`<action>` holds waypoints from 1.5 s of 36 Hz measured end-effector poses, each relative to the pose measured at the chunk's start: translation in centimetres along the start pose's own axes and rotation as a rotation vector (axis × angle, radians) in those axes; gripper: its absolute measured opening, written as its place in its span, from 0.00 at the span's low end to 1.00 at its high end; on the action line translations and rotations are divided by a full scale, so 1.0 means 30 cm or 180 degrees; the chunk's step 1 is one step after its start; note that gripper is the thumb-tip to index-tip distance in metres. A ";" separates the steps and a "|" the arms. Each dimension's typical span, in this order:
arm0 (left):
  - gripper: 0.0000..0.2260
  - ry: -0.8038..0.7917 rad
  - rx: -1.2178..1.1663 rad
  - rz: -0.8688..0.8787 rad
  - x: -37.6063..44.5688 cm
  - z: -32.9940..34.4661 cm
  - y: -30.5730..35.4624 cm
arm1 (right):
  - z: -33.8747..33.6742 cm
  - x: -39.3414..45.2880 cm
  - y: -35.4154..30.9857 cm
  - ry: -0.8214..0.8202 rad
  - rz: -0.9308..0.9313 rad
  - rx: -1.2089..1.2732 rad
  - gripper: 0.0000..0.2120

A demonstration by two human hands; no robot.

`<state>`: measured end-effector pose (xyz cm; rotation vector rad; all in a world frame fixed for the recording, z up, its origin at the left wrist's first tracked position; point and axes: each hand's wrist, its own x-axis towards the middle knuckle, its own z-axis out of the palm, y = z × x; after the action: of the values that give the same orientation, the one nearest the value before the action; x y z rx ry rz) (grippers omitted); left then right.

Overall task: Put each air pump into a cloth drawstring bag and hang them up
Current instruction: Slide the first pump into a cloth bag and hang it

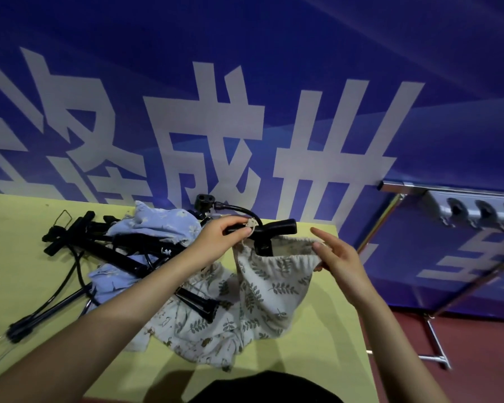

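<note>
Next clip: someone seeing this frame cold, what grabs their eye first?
The deep blue banner with huge white characters fills the whole background behind the yellow-green table. At centre, the left hand and right hand hold open a cream leaf-print cloth drawstring bag with a black T-handled air pump poking out. To the left lies a tangle of black pumps and pale blue floral bags.

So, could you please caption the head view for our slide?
Both hands, left hand and right hand, hold a leaf-print drawstring bag open around a black air pump's handle above the yellow table.
</note>
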<state>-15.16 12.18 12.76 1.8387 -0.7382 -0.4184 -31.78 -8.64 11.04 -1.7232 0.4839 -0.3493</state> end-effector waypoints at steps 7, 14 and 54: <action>0.14 0.0115 0.0047 -0.0051 -0.003 0.011 -0.011 | -0.028 0.002 -0.013 0.0340 -0.0165 -0.1223 0.07; 0.13 0.0135 0.0087 -0.0040 0.001 0.028 0.006 | -0.036 0.014 -0.022 0.0980 -0.0101 -0.1328 0.09; 0.11 0.0869 -0.0269 -0.0118 -0.022 0.158 0.000 | 0.137 -0.055 -0.197 0.1050 -0.0742 -0.1000 0.07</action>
<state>-18.49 9.26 10.94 1.7869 -0.4930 -0.2123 -30.47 -3.36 16.05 -2.0443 0.6009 -0.7663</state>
